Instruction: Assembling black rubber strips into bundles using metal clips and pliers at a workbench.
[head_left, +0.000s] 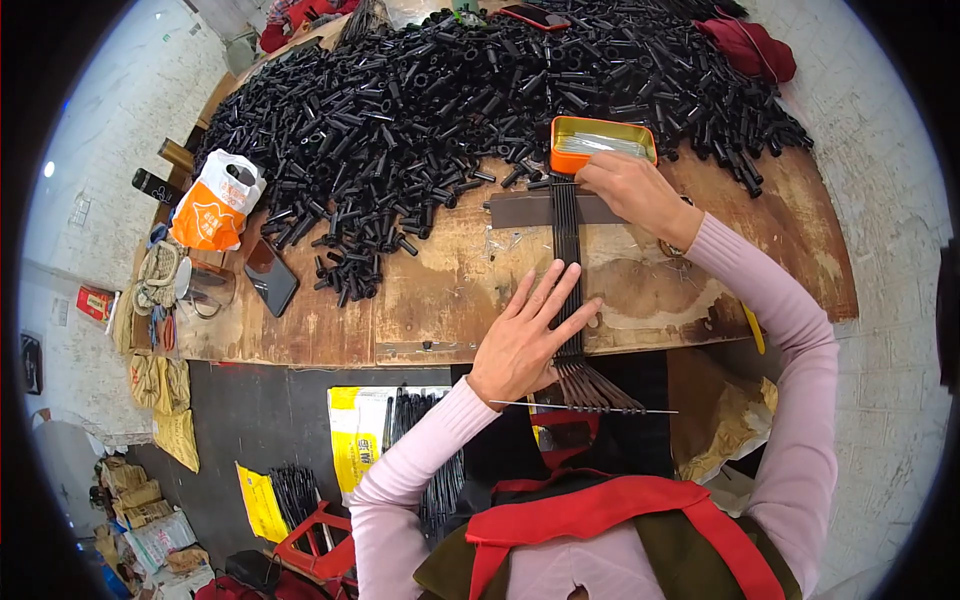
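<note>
A row of thin dark rods [566, 235] lies side by side, running from the tin over the table's front edge. My left hand [522, 345] lies on the rods near that edge, its fingers spread. Below the edge the rods fan out at a slim metal bar [645, 411] set crosswise. My right hand [632, 190] is at the front right of an orange tin [573, 163], close to the rods' far ends. Its fingers are drawn together; anything between them is too small to see. Thin silvery pins [600, 142] lie in the tin. Beneath the rods is a flat dark strip [522, 210].
A heap of black tubular parts [380, 110] covers the back of the wooden table [440, 300]. A phone [270, 277] and an orange-white plastic bag [218, 205] stand at the left. Bundles of dark rods [295, 500] lie below on the left.
</note>
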